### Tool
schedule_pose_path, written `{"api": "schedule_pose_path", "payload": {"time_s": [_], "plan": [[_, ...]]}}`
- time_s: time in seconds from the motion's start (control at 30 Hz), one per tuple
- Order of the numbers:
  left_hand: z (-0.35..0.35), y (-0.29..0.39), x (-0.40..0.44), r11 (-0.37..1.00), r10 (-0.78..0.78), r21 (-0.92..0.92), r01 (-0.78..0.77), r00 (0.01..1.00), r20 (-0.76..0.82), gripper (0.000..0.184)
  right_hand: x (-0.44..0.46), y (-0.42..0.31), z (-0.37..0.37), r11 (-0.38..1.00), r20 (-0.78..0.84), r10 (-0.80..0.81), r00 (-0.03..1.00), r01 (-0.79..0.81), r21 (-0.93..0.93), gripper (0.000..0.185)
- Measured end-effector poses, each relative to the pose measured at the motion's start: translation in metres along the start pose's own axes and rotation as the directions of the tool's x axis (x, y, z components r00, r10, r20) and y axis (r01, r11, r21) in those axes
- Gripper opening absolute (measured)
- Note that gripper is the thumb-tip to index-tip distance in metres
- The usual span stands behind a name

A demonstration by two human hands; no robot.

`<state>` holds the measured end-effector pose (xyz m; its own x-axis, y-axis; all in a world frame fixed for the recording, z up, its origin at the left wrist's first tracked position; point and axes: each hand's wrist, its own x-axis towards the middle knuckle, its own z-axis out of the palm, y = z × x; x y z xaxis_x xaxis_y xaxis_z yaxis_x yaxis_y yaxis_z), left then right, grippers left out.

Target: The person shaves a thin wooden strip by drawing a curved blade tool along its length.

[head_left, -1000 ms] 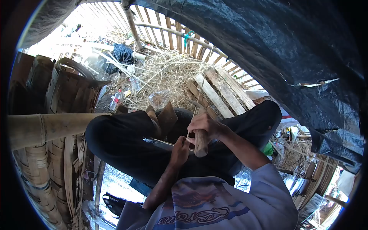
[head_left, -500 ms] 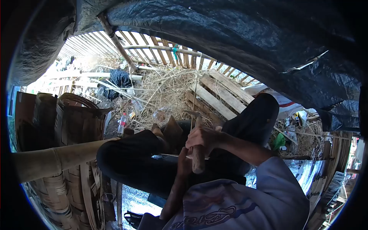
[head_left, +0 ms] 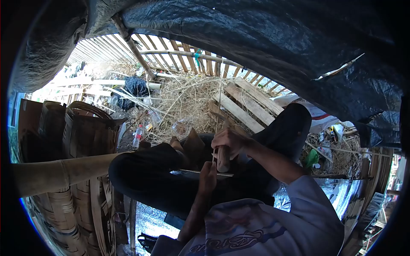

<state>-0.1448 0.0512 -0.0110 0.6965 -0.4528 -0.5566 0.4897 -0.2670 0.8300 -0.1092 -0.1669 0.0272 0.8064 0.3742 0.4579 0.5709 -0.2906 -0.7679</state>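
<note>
My right hand (head_left: 230, 143) is wrapped round the thick wooden handle (head_left: 223, 159) of a knife; its butt points toward my body. The blade beyond the fist is dark and hard to make out. Just below, my left hand (head_left: 208, 174) is closed on a thin bamboo strip (head_left: 220, 96), which rises past the right fist and away from me. The two hands are close but apart, between my bent knees. Across my lap, under the left hand, lies another thin light strip (head_left: 224, 174).
Woven bamboo baskets (head_left: 87, 132) stand at left, with a thick bamboo pole (head_left: 64, 175) across them. Ahead are straw (head_left: 183, 98), wooden boards (head_left: 247, 104) and a plastic bottle (head_left: 137, 135). A dark tarp (head_left: 273, 34) hangs low overhead.
My left hand has dropped slightly toward me, away from the right hand. My right hand has moved a little up and right with the knife, its handle butt now farther from my body.
</note>
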Motion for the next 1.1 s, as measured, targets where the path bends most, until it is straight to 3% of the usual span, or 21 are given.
{"api": "schedule_pose_path", "payload": {"time_s": [0.07,0.1,0.17,0.27,0.33,0.43,0.47,0.53,0.57,0.6,0.63,0.7,0.73,0.8,0.83,0.9,0.97,1.1], "plan": [[-0.002,0.001,0.0,0.998,-0.016,0.056,0.015,1.0,0.022,0.019,-0.005,0.014,0.0,0.996,-0.021,0.079,0.997,-0.08,-0.039,0.026],[-0.005,-0.005,0.003,1.0,0.01,-0.001,-0.01,1.0,0.006,0.018,-0.001,0.006,0.002,0.996,-0.025,0.073,0.997,-0.074,-0.044,0.026],[-0.002,-0.016,0.009,0.996,0.036,-0.077,-0.038,0.999,-0.022,0.018,0.01,-0.026,0.004,0.999,-0.001,-0.043,0.999,0.043,0.016,0.025],[0.001,-0.018,0.01,0.955,0.184,-0.228,-0.189,0.982,-0.041,0.019,0.014,-0.032,0.01,0.996,0.043,-0.091,0.995,0.091,0.01,0.022],[0.0,0.001,0.002,0.995,0.074,-0.072,-0.075,0.997,-0.009,0.019,0.009,-0.019,0.01,0.995,0.04,-0.101,0.994,0.101,0.005,0.021],[-0.002,-0.002,0.001,0.998,0.027,0.065,-0.027,1.0,-0.006,0.021,-0.001,0.026,-0.016,0.999,0.033,0.003,0.999,-0.001,-0.054,0.024],[-0.004,0.0,0.0,0.997,0.03,0.07,-0.029,1.0,-0.009,0.021,-0.005,0.031,-0.024,0.997,-0.034,0.028,0.999,-0.031,-0.077,0.023],[-0.004,0.012,-0.001,0.986,-0.057,-0.157,0.063,0.998,0.036,0.021,-0.006,0.034,-0.024,0.993,-0.103,0.05,0.993,-0.06,-0.105,0.021],[-0.003,0.014,0.001,0.986,-0.052,-0.159,0.057,0.998,0.038,0.021,-0.008,0.034,-0.018,0.967,-0.374,0.254,0.892,-0.247,0.07,0.018],[-0.002,0.015,0.0,0.975,-0.046,-0.214,0.054,0.998,0.044,0.021,-0.008,0.035,-0.013,0.886,-0.567,0.463,0.682,-0.362,0.288,0.016],[-0.003,0.017,0.0,0.962,-0.041,-0.27,0.052,0.998,0.045,0.021,-0.004,0.041,-0.013,0.837,-0.692,0.544,0.474,-0.363,0.409,0.016],[-0.008,0.025,-0.004,0.943,-0.084,-0.318,0.101,0.994,0.065,0.021,-0.01,0.042,-0.031,0.65,-0.616,0.756,0.223,-0.368,0.665,0.021],[-0.011,0.031,-0.007,0.92,-0.125,-0.361,0.153,0.987,0.098,0.021,-0.013,0.044,-0.03,0.648,-0.61,0.758,0.23,-0.369,0.666,0.021],[-0.015,0.037,-0.012,0.91,-0.142,-0.371,0.186,0.98,0.143,0.02,-0.018,0.044,-0.023,0.501,-0.507,0.86,0.049,-0.268,0.823,0.027],[-0.016,0.042,-0.014,0.9,-0.155,-0.375,0.221,0.968,0.197,0.018,-0.018,0.043,-0.017,0.502,-0.509,0.86,0.05,-0.267,0.823,0.027],[-0.021,0.06,-0.022,0.88,-0.192,-0.395,0.263,0.958,0.211,0.018,-0.015,0.041,-0.001,0.402,-0.436,0.897,0.072,-0.543,0.738,0.03],[-0.028,0.075,-0.029,0.861,-0.223,-0.413,0.298,0.949,0.221,0.019,-0.009,0.039,0.01,0.432,-0.399,0.894,0.206,-0.633,0.642,0.03],[-0.046,0.078,-0.04,0.898,-0.163,-0.362,0.25,0.953,0.254,0.018,0.002,0.049,0.025,0.53,-0.411,0.847,0.337,-0.602,0.598,0.024]]}}
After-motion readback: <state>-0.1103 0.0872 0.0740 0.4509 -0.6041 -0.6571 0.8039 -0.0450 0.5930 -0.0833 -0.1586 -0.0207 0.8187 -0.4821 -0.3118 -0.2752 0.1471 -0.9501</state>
